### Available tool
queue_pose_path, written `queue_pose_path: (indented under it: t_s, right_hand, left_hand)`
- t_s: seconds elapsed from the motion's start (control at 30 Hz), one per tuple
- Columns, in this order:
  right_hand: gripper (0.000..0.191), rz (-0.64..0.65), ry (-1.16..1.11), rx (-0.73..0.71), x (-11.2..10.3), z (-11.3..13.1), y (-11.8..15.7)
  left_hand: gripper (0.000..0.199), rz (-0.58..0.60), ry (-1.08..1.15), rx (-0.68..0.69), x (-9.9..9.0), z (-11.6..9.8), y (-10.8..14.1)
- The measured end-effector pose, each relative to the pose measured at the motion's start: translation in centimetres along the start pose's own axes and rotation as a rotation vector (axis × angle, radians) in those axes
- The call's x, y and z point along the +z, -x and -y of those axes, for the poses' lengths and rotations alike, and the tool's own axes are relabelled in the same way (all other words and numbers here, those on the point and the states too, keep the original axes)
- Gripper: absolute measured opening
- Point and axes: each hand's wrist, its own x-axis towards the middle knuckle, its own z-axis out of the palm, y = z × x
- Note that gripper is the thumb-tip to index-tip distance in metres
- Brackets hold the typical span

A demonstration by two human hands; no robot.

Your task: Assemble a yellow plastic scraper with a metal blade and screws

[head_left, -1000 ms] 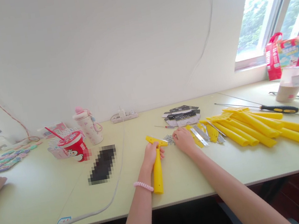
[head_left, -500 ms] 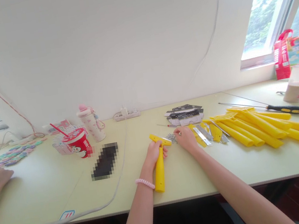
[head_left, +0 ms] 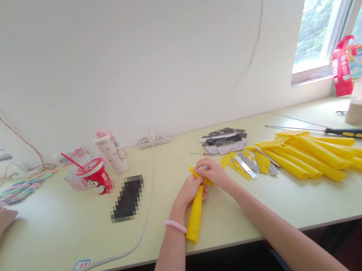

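Note:
My left hand (head_left: pixel 187 191) is closed around a yellow plastic scraper (head_left: pixel 196 219), near its T-shaped head; the handle slants down toward the table's front edge. My right hand (head_left: pixel 213 173) is at the head, its fingertips pinched against it. Whatever may be between those fingertips is too small or hidden to make out. Small metal screws (head_left: pixel 204 168) lie just behind, mostly covered by my hands. Right of them are metal blades (head_left: pixel 246 164) and flat yellow plates (head_left: pixel 261 161). Farther right, several yellow scraper handles (head_left: pixel 324 152) lie in a heap.
Behind my hands are black-and-white cards (head_left: pixel 226 144) and a thin screwdriver (head_left: pixel 207 153). A black-and-yellow screwdriver (head_left: pixel 348 131) lies behind the heap. To the left are a pixelated dark object (head_left: pixel 127 198), a red cup (head_left: pixel 95 178), a bottle (head_left: pixel 112 152), a white cable (head_left: pixel 139 236) and another person's hand (head_left: pixel 2 221).
My right hand has moved left and slightly down from the screws to the scraper's head. The scraper has turned a little in my left hand, its handle end shifting left and down.

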Motion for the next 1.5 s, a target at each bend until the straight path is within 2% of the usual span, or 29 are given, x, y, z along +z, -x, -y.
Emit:
queue_pose_path:
  t_s: [0.1,0.23,0.43,0.67,0.9,1.17,1.33,1.5]
  right_hand:
    - [0.015,0.017,-0.041,0.066,0.1,0.0,0.1]
    - [0.014,0.024,-0.087,0.145,0.0,0.5,0.2]
    - [0.015,0.148,-0.325,0.266,-0.4,0.7,0.2]
    - [0.016,0.149,-0.362,0.239,-0.5,0.2,0.1]
    - [0.011,0.209,-0.403,0.201,-0.8,0.4,0.1]
    - [0.020,0.176,-0.307,0.204,-0.8,1.2,0.5]
    - [0.017,0.112,-0.157,0.123,-0.8,1.0,0.4]
    - [0.014,0.116,-0.106,0.103,-1.4,1.2,0.5]
  left_hand:
    - [0.026,0.010,-0.011,-0.007,0.0,0.0,0.0]
    - [0.025,-0.032,-0.022,-0.017,0.5,-0.5,0.5]
    - [0.015,-0.039,-0.047,-0.046,0.9,-1.2,1.4]
    - [0.027,-0.029,-0.064,-0.050,0.8,-1.0,0.8]
    - [0.029,-0.002,-0.077,-0.030,0.5,-0.7,0.9]
    - [0.032,0.032,-0.088,0.011,0.0,0.1,0.1]
    - [0.033,0.027,-0.084,0.006,0.0,0.0,0.3]
    - [0.030,0.032,-0.076,0.001,-0.1,0.0,0.3]
